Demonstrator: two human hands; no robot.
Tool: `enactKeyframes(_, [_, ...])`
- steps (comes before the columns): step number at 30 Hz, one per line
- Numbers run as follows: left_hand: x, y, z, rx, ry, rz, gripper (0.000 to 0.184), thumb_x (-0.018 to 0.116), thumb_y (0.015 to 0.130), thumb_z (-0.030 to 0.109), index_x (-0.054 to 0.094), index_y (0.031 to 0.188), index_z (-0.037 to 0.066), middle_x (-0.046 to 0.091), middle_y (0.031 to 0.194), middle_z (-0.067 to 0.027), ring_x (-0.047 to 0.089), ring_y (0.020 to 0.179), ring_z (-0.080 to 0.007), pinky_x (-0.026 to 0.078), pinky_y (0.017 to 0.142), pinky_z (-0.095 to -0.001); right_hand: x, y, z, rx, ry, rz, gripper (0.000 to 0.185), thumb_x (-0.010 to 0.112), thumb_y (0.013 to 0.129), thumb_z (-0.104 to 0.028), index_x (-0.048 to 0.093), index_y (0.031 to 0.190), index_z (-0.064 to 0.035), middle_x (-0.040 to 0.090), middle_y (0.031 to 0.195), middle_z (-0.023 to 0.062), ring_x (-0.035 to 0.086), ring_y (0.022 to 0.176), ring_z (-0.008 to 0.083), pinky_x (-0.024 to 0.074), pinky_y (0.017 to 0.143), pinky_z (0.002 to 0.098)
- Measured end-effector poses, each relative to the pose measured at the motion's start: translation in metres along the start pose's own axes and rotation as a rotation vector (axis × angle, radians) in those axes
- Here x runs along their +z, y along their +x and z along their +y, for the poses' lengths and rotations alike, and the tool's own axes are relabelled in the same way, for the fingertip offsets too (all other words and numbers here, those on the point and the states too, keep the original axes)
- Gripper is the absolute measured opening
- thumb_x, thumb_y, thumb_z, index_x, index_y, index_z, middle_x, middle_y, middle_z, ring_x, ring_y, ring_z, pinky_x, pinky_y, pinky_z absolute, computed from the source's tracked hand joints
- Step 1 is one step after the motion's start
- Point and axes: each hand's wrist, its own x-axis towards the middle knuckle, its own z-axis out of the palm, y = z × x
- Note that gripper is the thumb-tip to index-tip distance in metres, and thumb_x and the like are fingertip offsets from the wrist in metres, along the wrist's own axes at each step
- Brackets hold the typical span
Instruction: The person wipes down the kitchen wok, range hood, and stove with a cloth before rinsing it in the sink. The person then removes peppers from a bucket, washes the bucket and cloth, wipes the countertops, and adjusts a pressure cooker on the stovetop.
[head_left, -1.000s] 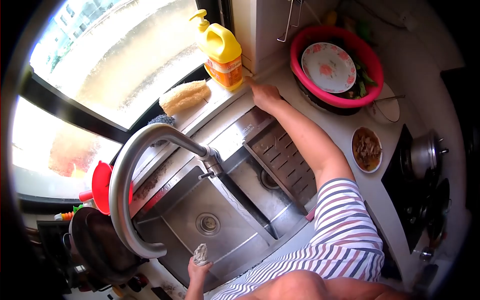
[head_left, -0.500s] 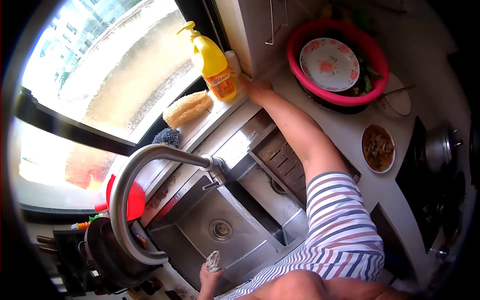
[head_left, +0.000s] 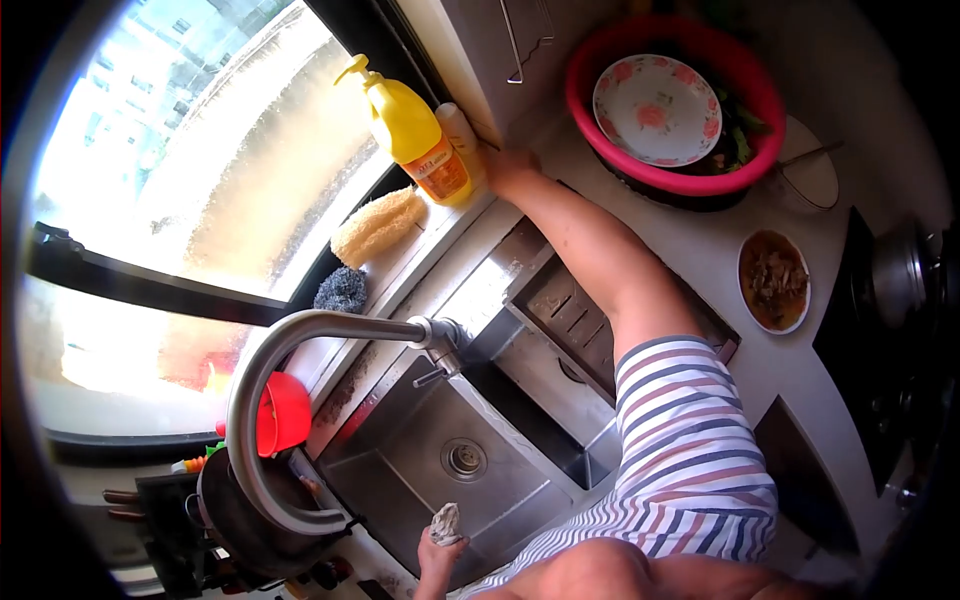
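Observation:
At the lower edge of the sink (head_left: 400, 470), my left hand (head_left: 440, 550) is closed on a crumpled greyish-white cloth (head_left: 446, 524). My right hand (head_left: 512, 172) reaches to the window ledge beside a yellow pump bottle (head_left: 415, 135) with an orange label. A white bottle (head_left: 456, 128) stands behind the yellow one, close to my right fingertips. Those fingertips are dim and partly hidden, so whether they grip anything does not show. A loofah (head_left: 378, 228) and a dark scouring ball (head_left: 341, 290) lie along the ledge.
The curved faucet (head_left: 262, 400) arches over the sink's left side. A slotted tray (head_left: 570, 310) sits under my right arm. Right of it are a pink basin (head_left: 700, 185) holding a flowered plate (head_left: 655, 110), a bowl of food (head_left: 774, 282) and a pot (head_left: 898, 275). A red scoop (head_left: 285, 413) is at left.
The view has shifted, and the white bottle now shows behind the yellow one. My right hand has moved slightly inward at the ledge. My left hand still holds the cloth.

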Motion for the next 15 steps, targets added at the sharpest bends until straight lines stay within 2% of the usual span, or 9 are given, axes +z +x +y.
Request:
enactKeyframes(2, [0.001,0.000,0.007,0.006,-0.010,0.001,0.046,0.078,0.058,0.011,0.048,0.092,0.001,0.057,0.067,-0.0039,0.052,0.049,-0.0099,0.044,0.043,-0.0243,0.012,0.004,0.005,0.000,0.026,0.056,0.044,0.032,0.089,-0.018,0.030,0.133,-0.0193,0.057,0.110,0.0160,0.057,0.097,0.0309,0.0456,0.078,0.0431])
enactKeyframes(3, [0.000,0.000,0.010,0.012,-0.016,0.001,0.046,0.078,0.058,0.011,0.048,0.092,0.001,0.056,0.067,-0.0038,0.052,0.049,-0.0098,0.044,0.044,-0.0243,0.037,0.017,0.007,0.114,0.186,0.240,0.044,0.031,0.089,-0.017,0.030,0.133,-0.0197,0.057,0.110,0.0168,0.057,0.098,0.0315,0.0453,0.079,0.0434])
enactKeyframes(5, [0.000,-0.004,0.013,0.018,-0.039,0.000,0.046,0.078,0.058,0.011,0.048,0.092,0.001,0.056,0.068,-0.0036,0.052,0.050,-0.0096,0.044,0.044,-0.0243,0.034,0.003,0.007,0.217,0.341,0.419,0.044,0.030,0.089,-0.016,0.030,0.133,-0.0202,0.057,0.109,0.0175,0.056,0.099,0.0322,0.0451,0.080,0.0437])
enactKeyframes(7, [0.000,-0.006,0.014,0.039,-0.051,0.000,0.046,0.078,0.058,0.011,0.048,0.091,0.001,0.056,0.068,-0.0033,0.051,0.050,-0.0094,0.044,0.045,-0.0243,-0.016,-0.041,0.007,0.006,0.173,0.088,0.035,0.037,0.089,-0.023,0.046,0.123,-0.0148,0.059,0.106,0.0165,0.058,0.097,0.0308,0.0477,0.076,0.0428])
enactKeyframes(10, [0.002,-0.003,0.002,0.051,-0.020,0.000,0.044,0.078,0.058,0.011,0.049,0.090,0.001,0.056,0.068,-0.0029,0.051,0.051,-0.0090,0.043,0.046,-0.0243,-0.014,-0.038,0.013,-0.128,0.152,0.177,0.038,0.031,0.091,-0.021,0.039,0.127,-0.0126,0.059,0.104,0.0180,0.058,0.097,0.0319,0.0467,0.078,0.0423])
enactKeyframes(11, [0.001,-0.003,0.000,0.046,-0.025,-0.008,0.044,0.078,0.058,0.011,0.049,0.090,0.001,0.056,0.068,-0.0029,0.051,0.052,-0.0089,0.043,0.046,-0.0243,-0.009,-0.032,0.008,-0.126,0.152,0.174,0.038,0.031,0.091,-0.021,0.039,0.127,-0.0126,0.059,0.104,0.0180,0.058,0.097,0.0319,0.0467,0.078,0.0423])
enactKeyframes(12, [0.000,-0.002,-0.002,0.043,-0.020,-0.008,0.044,0.078,0.058,0.011,0.049,0.090,0.001,0.056,0.068,-0.0029,0.051,0.052,-0.0089,0.043,0.046,-0.0243,-0.004,-0.024,-0.003,0.043,0.326,0.123,0.040,0.032,0.091,-0.020,0.035,0.129,-0.0121,0.059,0.105,0.0180,0.058,0.096,0.0320,0.0463,0.079,0.0420])
enactKeyframes(14, [0.003,-0.007,0.012,0.026,-0.023,-0.007,0.045,0.078,0.057,0.011,0.049,0.091,0.001,0.057,0.068,-0.0033,0.051,0.052,-0.0090,0.043,0.046,-0.0243,-0.002,-0.022,-0.011,0.210,0.492,0.062,0.042,0.033,0.090,-0.019,0.031,0.132,-0.0116,0.059,0.105,0.0179,0.057,0.096,0.0322,0.0460,0.080,0.0417])
enactKeyframes(15, [0.006,-0.007,0.007,0.020,-0.026,-0.007,0.045,0.078,0.057,0.011,0.049,0.091,0.001,0.057,0.068,-0.0033,0.051,0.052,-0.0090,0.043,0.046,-0.0243,-0.002,-0.023,-0.011,0.112,0.351,0.015,0.046,0.037,0.088,-0.017,0.029,0.133,-0.0119,0.058,0.107,0.0180,0.057,0.098,0.0320,0.0451,0.081,0.0417])
